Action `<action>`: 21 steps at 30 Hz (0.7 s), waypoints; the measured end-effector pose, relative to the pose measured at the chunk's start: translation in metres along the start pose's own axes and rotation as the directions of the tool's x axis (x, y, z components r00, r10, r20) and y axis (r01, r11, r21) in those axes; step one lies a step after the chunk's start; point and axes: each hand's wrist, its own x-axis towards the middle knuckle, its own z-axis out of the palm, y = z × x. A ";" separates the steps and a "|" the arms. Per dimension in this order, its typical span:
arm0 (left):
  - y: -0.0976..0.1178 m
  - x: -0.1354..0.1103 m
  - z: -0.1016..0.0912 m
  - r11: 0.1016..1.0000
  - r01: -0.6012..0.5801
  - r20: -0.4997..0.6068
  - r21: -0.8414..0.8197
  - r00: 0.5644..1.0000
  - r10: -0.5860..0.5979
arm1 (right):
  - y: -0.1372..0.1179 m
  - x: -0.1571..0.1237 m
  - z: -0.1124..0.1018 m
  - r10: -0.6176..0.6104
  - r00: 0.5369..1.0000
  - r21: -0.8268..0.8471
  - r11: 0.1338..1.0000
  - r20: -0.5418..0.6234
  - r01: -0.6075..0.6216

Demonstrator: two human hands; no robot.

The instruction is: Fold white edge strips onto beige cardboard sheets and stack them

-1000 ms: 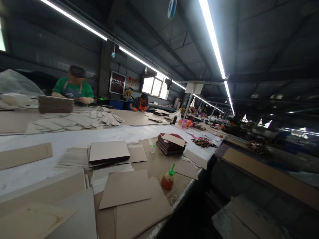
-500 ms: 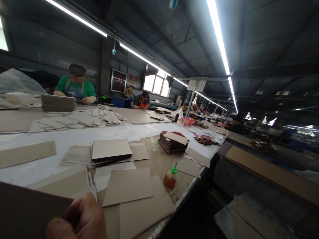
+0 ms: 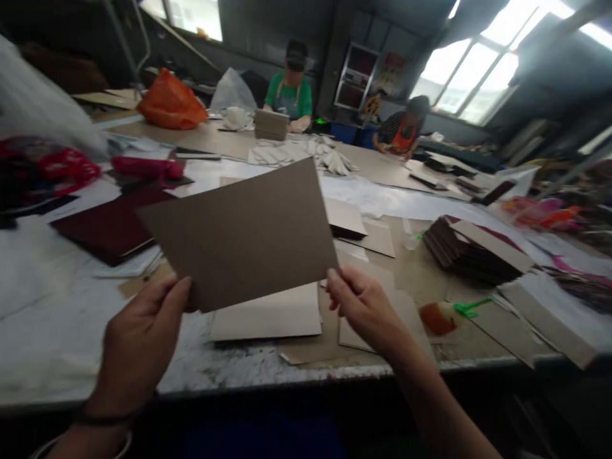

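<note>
Head view: a plain brown cardboard sheet (image 3: 243,236) is held up in the air above the near edge of the table (image 3: 229,376), tilted so that its right side sits higher. The left hand (image 3: 138,338) is closed on the sheet's lower left corner, thumb on the near face and fingers curled behind. The right hand (image 3: 366,309) pinches the lower right corner with thumb and fingertips, the other fingers loosely bent.

The sheet stays flat with no sag between the two grips, so it looks stiff and light, likely rigid board. Its faces look smooth and matte, so a light pinch could slip, and the corners would probably dent or crease if squeezed hard. The lower edge, near both corners, seems the soundest hold.

Loose sheets (image 3: 268,315) lie on the table just below. A glue bottle (image 3: 437,317) lies to the right, near a stack of covers (image 3: 459,252). A person in green (image 3: 289,95) works at the far side.
</note>
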 end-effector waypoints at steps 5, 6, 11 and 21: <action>-0.004 -0.002 0.007 1.000 -0.005 0.054 0.009 0.999 0.004 | 0.020 -0.010 0.005 0.085 0.996 -0.130 0.988 -0.023 -0.087; -0.005 -0.003 0.011 1.000 0.006 0.081 0.006 0.997 -0.006 | 0.023 -0.013 0.007 0.102 0.994 -0.161 0.981 -0.037 -0.107; -0.024 -0.003 0.022 0.999 0.017 0.175 0.051 0.984 -0.026 | 0.043 -0.019 0.022 0.168 0.986 -0.264 0.951 -0.003 -0.162; -0.064 0.006 0.038 0.987 -0.001 0.418 0.161 0.906 -0.067 | 0.089 -0.024 0.054 0.293 0.932 -0.314 0.924 0.212 -0.219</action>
